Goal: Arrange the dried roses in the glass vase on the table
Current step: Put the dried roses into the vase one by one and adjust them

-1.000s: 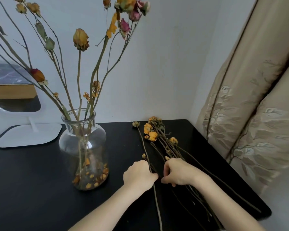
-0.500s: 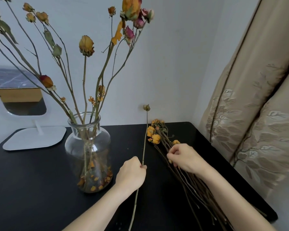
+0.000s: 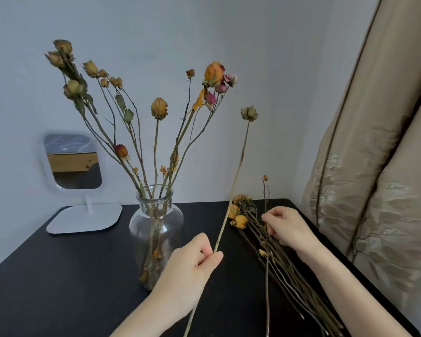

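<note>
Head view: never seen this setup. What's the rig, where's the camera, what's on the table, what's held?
There is no machine here. A person works with bare hands, and a wide camera worn on the head looks forward and down. On the black table stand a glass vase of dried roses and a white mirror. A bundle of dried roses lies at the right, near a curtain. The left hand pinches one long rose stem, raised and tilted. The right hand pinches a thinner stem with a small bud.
</note>
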A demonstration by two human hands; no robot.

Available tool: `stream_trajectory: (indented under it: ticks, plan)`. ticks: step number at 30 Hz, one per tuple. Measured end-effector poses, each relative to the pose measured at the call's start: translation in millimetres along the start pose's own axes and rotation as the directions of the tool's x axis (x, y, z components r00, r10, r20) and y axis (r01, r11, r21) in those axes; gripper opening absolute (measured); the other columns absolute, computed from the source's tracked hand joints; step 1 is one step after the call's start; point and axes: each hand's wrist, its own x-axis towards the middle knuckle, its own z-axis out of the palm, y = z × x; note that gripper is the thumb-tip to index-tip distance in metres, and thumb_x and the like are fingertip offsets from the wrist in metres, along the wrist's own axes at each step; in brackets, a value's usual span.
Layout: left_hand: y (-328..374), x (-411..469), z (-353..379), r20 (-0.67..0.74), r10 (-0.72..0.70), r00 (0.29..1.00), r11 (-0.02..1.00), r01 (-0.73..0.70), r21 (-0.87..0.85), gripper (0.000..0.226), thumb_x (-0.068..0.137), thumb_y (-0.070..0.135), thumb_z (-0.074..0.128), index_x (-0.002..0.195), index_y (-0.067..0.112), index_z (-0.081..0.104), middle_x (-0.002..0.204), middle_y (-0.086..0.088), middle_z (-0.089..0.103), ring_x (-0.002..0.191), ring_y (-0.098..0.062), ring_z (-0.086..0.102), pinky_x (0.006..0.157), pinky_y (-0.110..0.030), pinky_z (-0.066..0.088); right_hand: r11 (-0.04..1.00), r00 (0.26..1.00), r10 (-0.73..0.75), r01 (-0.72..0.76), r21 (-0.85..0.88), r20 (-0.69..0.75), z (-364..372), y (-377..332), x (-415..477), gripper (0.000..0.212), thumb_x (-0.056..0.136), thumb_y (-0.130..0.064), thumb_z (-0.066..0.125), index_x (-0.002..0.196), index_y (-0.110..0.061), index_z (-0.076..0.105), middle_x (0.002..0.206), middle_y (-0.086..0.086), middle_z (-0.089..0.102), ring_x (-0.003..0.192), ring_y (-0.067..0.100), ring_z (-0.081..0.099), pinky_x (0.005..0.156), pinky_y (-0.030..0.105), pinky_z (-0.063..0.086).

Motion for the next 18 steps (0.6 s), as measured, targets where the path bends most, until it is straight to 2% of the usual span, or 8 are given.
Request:
stream_trajectory:
  ticks: [6, 10, 13, 18]
  plan:
    - [26, -30, -43, -0.041, 0.072, 0.997, 0.988, -0.077, -0.131, 0.031, 0.092, 0.027, 0.052, 0.064, 0.025, 0.040, 0.044, 0.006, 0.035, 0.040, -0.005, 0.031, 0.043, -0.015, 0.030, 0.993, 0.992, -0.112, 0.110, 0.037, 0.050, 10, -29, -13, 0.013, 0.092, -0.020, 0.054, 0.084, -0.014, 0.062, 0.056, -0.003, 0.054, 0.041, 0.004, 0.042, 0.043, 0.017, 0.033]
    - [43, -32, -69, -0.140, 0.107, 0.984, 0.982, -0.127, -0.140, 0.024, 0.090, 0.027, 0.051, 0.069, 0.018, 0.044, 0.044, 0.003, 0.041, 0.040, -0.004, 0.036, 0.047, -0.018, 0.034, 0.972, 0.976, -0.209, 0.201, 0.124, 0.055, 15, -51, -19, 0.017, 0.092, -0.021, 0.053, 0.079, -0.013, 0.060, 0.056, -0.003, 0.052, 0.036, 0.000, 0.040, 0.039, 0.011, 0.032]
    - [58, -29, -89, -0.217, 0.151, 0.964, 0.971, -0.186, -0.153, 0.022, 0.091, 0.024, 0.049, 0.073, 0.012, 0.044, 0.044, 0.003, 0.041, 0.041, -0.005, 0.034, 0.049, -0.023, 0.036, 0.918, 0.947, -0.319, 0.301, 0.259, 0.028, 17, -78, -28, 0.017, 0.092, -0.019, 0.053, 0.078, -0.012, 0.059, 0.057, -0.002, 0.051, 0.038, 0.000, 0.040, 0.040, 0.010, 0.032]
    - [80, 0, -115, -0.394, 0.203, 0.896, 0.962, -0.257, -0.088, 0.022, 0.093, 0.019, 0.048, 0.073, 0.013, 0.045, 0.047, 0.004, 0.047, 0.040, -0.003, 0.043, 0.042, -0.012, 0.039, 0.785, 0.888, -0.454, 0.439, 0.437, -0.076, 12, -128, -43, 0.012, 0.092, -0.020, 0.055, 0.082, -0.015, 0.059, 0.058, -0.003, 0.050, 0.042, -0.001, 0.041, 0.041, 0.012, 0.034]
